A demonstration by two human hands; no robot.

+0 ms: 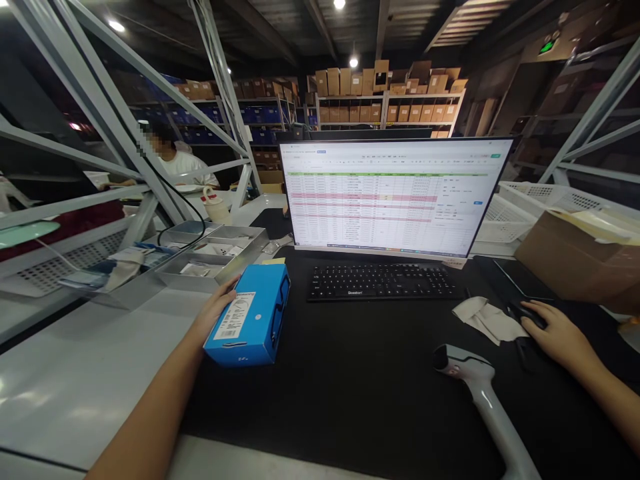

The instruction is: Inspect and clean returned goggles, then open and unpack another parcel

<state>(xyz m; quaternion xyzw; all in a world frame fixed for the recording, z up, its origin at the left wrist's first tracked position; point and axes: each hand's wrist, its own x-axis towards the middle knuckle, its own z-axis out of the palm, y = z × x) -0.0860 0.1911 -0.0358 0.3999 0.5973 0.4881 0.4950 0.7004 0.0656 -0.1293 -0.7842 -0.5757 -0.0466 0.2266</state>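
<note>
A blue cardboard box with a white label rests on the black desk mat. My left hand grips its left side, the fingertips bent over the upper edge. At the right, my right hand lies closed over a black computer mouse. A crumpled pale cloth is just left of the mouse. Nearer to me lies a grey barcode scanner, its head pointing left. The black keyboard sits in front of a monitor that displays a spreadsheet with pink rows.
Grey trays with small packets stand at the left, near a cream cup. An open brown carton and white baskets are on the right. Behind the metal frame sits a person. Stocked shelves fill the background.
</note>
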